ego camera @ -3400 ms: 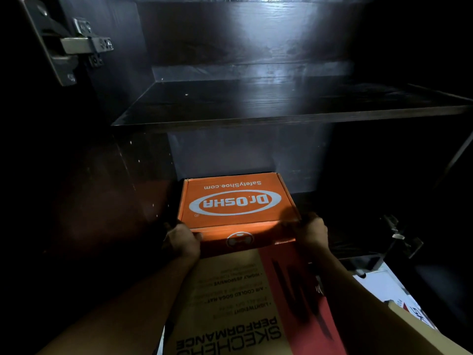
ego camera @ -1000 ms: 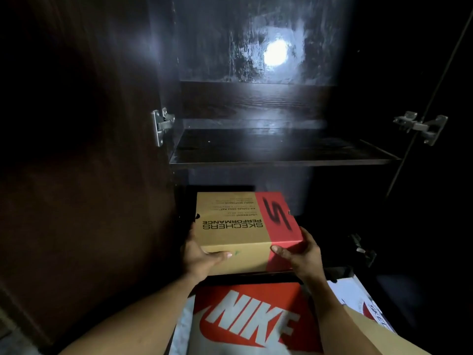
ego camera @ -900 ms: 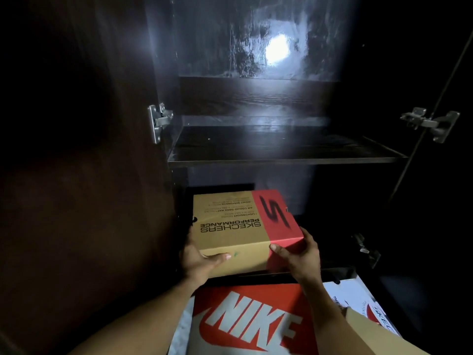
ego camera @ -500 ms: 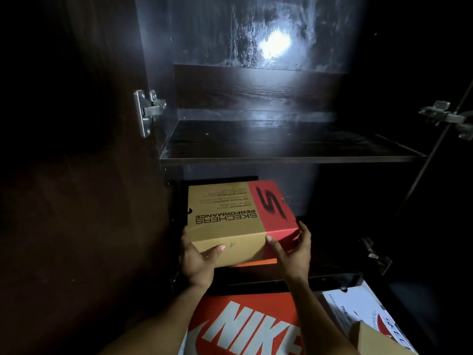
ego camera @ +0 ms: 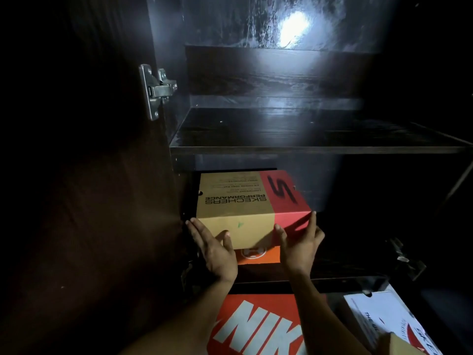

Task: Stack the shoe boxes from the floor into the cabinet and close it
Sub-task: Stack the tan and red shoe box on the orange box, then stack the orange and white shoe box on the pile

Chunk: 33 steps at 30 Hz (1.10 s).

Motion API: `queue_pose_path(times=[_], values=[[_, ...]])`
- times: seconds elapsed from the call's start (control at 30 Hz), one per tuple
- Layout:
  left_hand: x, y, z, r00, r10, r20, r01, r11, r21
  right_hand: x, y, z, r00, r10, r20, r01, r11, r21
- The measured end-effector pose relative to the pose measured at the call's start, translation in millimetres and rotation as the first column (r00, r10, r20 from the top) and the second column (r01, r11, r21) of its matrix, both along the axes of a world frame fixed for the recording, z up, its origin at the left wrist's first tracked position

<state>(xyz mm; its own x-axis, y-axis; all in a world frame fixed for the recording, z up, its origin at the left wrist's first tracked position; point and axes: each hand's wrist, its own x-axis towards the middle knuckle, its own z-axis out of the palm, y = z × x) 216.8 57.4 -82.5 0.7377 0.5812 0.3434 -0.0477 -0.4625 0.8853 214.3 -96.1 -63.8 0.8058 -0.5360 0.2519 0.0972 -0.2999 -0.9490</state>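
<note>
The tan-and-red Skechers box [ego camera: 238, 198] is sitting inside the cabinet [ego camera: 230, 21], in the lower compartment just under the dark shelf [ego camera: 307, 149]. It is resting on top of an orange box [ego camera: 256, 254], of which only a strip of the front face is showing between the 2 wrists. Its lid is facing up, with the printed lettering reading upside down from the head camera.

The left hand [ego camera: 217, 249] is lying against the box's front-left corner. Its fingers [ego camera: 197, 229] are stretched straight along the left edge and its thumb is touching the front face. The right hand [ego camera: 299, 244] is meeting the front-right corner. Its fingers [ego camera: 313, 221] are pointing straight up beside the red end and its thumb is pressing on the front face. Neither hand is curling round the box; both are flat and released.

On the floor in front of the cabinet, a red Nike box [ego camera: 256, 326] is lying under the forearms. A white box [ego camera: 384, 321] is lying to its right, and the corner of a tan box [ego camera: 407, 347] is overlapping the white one at the lower edge. The left door [ego camera: 89, 201] is standing open on a metal hinge [ego camera: 157, 90]. A bright spot of light [ego camera: 291, 26] is reflecting off the glossy back panel above the shelf.
</note>
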Motion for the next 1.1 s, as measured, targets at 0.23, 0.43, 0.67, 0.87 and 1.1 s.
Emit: queue_pose_path(times=[0.23,0.43,0.67,0.87,1.1], values=[[10.5,-11.2,4.8,0.986,-0.159,-0.043,0.16,0.987,0.031,1.4,6.6,-5.2,0.994,0.104,-0.042,-0.109,0.982,-0.152],[26.2,-8.7,12.0,0.964,-0.191,-0.185,0.198,0.98,0.023,15.7,-2.1,4.0,0.968,0.158,-0.196,-0.191,0.968,-0.162],[-12.2,1.3,-1.9,0.94,-0.285,-0.188,0.303,0.95,0.07,-14.1,-18.7,7.1,0.95,0.189,-0.249,-0.239,0.952,-0.19],[-100.9,23.5,-69.0,0.87,-0.376,-0.318,0.401,0.916,0.012,-119.5,-16.6,-50.3,0.801,0.089,-0.591,-0.194,0.974,-0.117],[-178.8,67.1,-142.9,0.754,-0.525,-0.394,0.432,0.849,-0.304,-203.8,-15.3,-72.5,0.73,0.028,-0.682,-0.065,0.997,-0.029]])
